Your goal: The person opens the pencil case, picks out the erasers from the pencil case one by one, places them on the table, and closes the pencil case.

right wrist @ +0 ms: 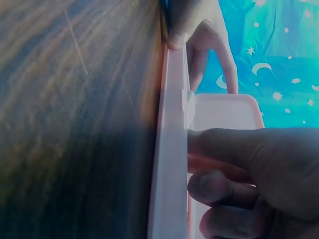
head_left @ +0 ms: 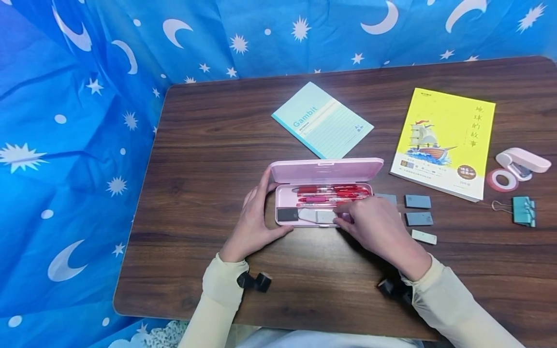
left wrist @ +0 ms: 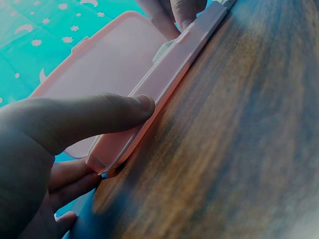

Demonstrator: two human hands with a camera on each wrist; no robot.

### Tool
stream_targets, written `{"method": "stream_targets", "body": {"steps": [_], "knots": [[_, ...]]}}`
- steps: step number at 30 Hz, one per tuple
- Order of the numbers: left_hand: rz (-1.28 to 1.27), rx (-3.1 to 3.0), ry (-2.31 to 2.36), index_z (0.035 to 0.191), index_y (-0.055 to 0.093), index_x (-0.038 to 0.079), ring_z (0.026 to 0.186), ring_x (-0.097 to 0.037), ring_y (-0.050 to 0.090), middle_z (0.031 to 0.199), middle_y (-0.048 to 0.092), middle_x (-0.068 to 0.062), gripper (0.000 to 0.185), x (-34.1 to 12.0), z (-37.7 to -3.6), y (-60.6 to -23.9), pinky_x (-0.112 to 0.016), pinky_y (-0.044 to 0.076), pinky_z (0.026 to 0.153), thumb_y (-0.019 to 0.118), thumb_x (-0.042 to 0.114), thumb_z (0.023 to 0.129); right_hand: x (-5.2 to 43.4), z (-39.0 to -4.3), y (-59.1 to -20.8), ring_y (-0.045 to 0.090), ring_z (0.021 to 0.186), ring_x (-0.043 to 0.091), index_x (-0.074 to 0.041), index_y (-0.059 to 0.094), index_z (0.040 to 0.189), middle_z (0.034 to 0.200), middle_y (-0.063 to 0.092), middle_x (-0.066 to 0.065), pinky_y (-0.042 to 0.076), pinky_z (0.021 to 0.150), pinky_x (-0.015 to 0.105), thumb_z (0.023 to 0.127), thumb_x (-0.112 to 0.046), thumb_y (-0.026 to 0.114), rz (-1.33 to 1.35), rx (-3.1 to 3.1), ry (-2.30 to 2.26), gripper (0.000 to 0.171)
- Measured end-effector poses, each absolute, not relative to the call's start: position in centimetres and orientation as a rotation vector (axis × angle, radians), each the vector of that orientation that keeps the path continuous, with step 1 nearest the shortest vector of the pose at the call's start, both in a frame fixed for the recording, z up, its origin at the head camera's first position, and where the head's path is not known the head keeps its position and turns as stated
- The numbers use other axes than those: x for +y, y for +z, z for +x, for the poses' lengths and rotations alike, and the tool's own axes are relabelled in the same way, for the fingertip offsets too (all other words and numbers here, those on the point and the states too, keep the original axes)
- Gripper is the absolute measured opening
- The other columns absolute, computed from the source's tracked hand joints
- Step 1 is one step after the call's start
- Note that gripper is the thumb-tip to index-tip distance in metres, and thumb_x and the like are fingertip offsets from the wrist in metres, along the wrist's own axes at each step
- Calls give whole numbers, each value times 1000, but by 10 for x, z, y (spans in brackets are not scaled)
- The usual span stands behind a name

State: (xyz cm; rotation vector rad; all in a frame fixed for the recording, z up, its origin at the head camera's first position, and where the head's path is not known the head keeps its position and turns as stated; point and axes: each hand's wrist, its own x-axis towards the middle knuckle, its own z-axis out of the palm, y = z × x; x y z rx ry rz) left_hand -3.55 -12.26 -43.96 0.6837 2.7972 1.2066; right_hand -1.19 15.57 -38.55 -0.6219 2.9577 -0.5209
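Note:
An open pink pencil case (head_left: 326, 170) lies mid-table with red pens (head_left: 332, 190), a black eraser (head_left: 287, 214) and a white eraser (head_left: 319, 216) in its tray. My left hand (head_left: 266, 209) grips the case's left end, its thumb on the front wall (left wrist: 164, 84). My right hand (head_left: 342, 220) reaches into the tray from the right and pinches the white eraser's right end. In the right wrist view my right hand (right wrist: 239, 169) curls over the case's front rim (right wrist: 172, 164), and the eraser is hidden.
Several small grey and white erasers (head_left: 417, 201) lie right of the case. A teal notebook (head_left: 322, 120) and a yellow book (head_left: 446, 140) lie behind. A stapler (head_left: 522, 162), tape roll (head_left: 502, 180) and teal binder clips (head_left: 522, 210) sit at far right. Blue starred cloth (head_left: 78, 145) surrounds the table.

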Motion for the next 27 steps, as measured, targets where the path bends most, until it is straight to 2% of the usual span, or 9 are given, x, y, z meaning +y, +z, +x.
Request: {"method": "stream_targets", "body": {"steps": [5,12,18,27], "knots": [[687,2801,1211,163,-4,29,143,-15,38,150,51,-2,137,-123,-36,-440,-47,21,122,94,36,68,156,-16,-388,45,54,11,-13,78,89,62,59,-6,34,49,29,86,-23,80,-629,2924,-595,11],[702,2797,1215,163,-4,28,143,-14,38,151,51,-2,137,-121,-36,-440,-47,21,122,94,36,68,161,-19,-393,44,57,9,-14,72,85,61,51,-8,33,53,27,84,-17,80,-499,2809,-851,8],[689,2798,1212,163,-3,29,143,-13,38,151,50,-1,136,-120,-36,-441,-46,20,122,94,37,68,170,-23,-385,45,56,9,-17,70,85,60,47,-7,33,52,25,88,-14,77,-388,2611,-1099,8],[681,2795,1215,163,-3,30,143,-14,38,151,50,-2,136,-122,-35,-439,-46,20,122,94,36,68,220,-18,-363,45,52,9,-11,71,89,58,42,-6,36,49,28,89,-10,76,-346,2482,-1345,5]]}}
